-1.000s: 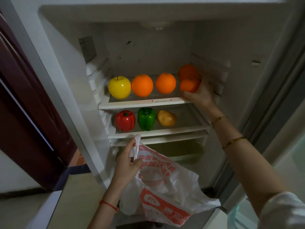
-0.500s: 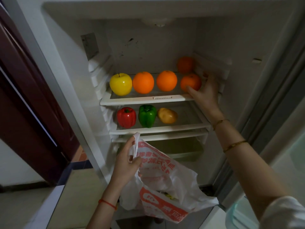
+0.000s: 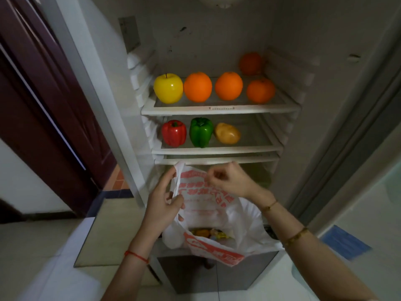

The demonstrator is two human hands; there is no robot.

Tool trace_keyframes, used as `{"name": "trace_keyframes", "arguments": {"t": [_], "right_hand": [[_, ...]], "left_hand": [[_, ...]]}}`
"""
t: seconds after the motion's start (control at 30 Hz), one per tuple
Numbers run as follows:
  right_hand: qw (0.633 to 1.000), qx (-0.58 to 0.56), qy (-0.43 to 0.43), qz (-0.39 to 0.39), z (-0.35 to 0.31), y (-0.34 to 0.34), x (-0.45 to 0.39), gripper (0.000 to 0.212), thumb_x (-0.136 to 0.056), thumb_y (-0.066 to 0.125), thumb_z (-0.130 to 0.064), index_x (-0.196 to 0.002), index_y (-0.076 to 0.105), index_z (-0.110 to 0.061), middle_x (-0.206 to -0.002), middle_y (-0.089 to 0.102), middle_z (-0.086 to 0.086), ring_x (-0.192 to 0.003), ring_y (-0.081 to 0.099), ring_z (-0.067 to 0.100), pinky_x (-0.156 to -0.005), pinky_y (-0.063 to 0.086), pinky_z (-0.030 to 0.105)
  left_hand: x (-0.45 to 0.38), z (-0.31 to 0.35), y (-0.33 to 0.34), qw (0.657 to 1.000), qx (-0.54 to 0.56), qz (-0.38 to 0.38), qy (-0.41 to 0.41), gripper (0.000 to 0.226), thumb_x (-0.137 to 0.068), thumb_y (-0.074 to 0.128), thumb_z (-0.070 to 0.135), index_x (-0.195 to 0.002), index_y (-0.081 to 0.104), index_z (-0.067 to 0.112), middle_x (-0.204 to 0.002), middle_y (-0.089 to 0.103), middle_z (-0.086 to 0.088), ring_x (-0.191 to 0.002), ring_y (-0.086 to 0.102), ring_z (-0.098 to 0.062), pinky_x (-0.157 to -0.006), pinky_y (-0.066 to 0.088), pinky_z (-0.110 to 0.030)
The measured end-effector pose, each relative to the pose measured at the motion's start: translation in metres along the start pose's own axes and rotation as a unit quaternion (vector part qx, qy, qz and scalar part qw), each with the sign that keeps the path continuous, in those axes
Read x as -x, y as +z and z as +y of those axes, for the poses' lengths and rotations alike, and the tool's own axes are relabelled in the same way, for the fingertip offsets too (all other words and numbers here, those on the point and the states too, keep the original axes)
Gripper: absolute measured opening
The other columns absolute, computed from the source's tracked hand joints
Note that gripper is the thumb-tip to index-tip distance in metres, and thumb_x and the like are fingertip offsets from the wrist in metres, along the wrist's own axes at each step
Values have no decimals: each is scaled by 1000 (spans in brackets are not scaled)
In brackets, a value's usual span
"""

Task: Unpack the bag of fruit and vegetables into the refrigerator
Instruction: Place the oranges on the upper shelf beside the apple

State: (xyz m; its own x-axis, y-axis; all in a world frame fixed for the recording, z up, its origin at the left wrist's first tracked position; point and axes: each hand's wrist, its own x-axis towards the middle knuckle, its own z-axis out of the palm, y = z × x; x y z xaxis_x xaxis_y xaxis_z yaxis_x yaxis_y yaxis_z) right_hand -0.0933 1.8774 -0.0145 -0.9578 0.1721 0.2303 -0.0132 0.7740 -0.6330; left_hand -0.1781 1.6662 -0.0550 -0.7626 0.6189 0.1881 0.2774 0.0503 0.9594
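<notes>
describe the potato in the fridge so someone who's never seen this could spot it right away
Look inside the open refrigerator at the second shelf down, below the row of round fruit. Three things stand there in a line: a red pepper, a green pepper, then the potato at the right end. It is the only dull yellow-brown, lumpy oval one.

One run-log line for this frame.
left hand holds bag | right hand at bag mouth, grip unclear | upper shelf: apple, four oranges | bag not empty
</notes>
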Motion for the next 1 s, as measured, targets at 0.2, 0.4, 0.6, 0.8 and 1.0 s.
{"name": "trace_keyframes", "arguments": {"t": [0.2, 0.4, 0.6, 0.8, 1.0], "right_hand": [[973, 81, 81, -203, 52, 79, 25, 17, -94, 61, -21, -104, 72, -12, -112, 70, 2, -103, 62, 16, -91, 48, 25], [947, 131, 160, -244, 88, 136, 42, 36, -92, 63, -28, -127, 57, -17, -132, 55, 3, -122, 51, 23, -106, 39, 30], [923, 243, 88, -287, 107, 173, 46, 47, -97, 54, -26, -142, 43, -18, -146, 43, 7, -133, 42, 26, -113, 35, 38], [879, 374, -38, -292, 123, 187, 58, 62, -93, 56, -33, -147, 33, -13, -149, 35, 15, -134, 40, 31, -113, 34, 41], [867, 413, -82, -266, 138, 195, 66, 59, -92, 58, -36, -144, 40, -14, -145, 46, 13, -129, 49, 31, -111, 40, 40]], "left_hand": [[23, 5, -5, 1000, 17, -15, -3, 76, -87, 58, -12, -146, 44, 33, -120, 66, 21, -99, 71, -19, -61, 63, -42], [37, -3, -9, 1000, 15, -10, -7, 74, -86, 61, -11, -146, 44, 28, -127, 65, 13, -97, 72, -22, -59, 59, -28], [50, -5, -10, 1000, 17, -8, 13, 71, -88, 62, -10, -144, 45, 30, -128, 65, -4, -102, 72, -16, -66, 59, -21], [52, -1, -7, 1000, 6, -1, 30, 72, -87, 59, -10, -138, 45, 38, -118, 66, -9, -94, 71, -8, -62, 54, -12], [50, -2, -5, 999, -13, -10, 27, 72, -86, 57, -12, -140, 44, 35, -113, 67, -13, -78, 71, -17, -58, 57, -23]]}}
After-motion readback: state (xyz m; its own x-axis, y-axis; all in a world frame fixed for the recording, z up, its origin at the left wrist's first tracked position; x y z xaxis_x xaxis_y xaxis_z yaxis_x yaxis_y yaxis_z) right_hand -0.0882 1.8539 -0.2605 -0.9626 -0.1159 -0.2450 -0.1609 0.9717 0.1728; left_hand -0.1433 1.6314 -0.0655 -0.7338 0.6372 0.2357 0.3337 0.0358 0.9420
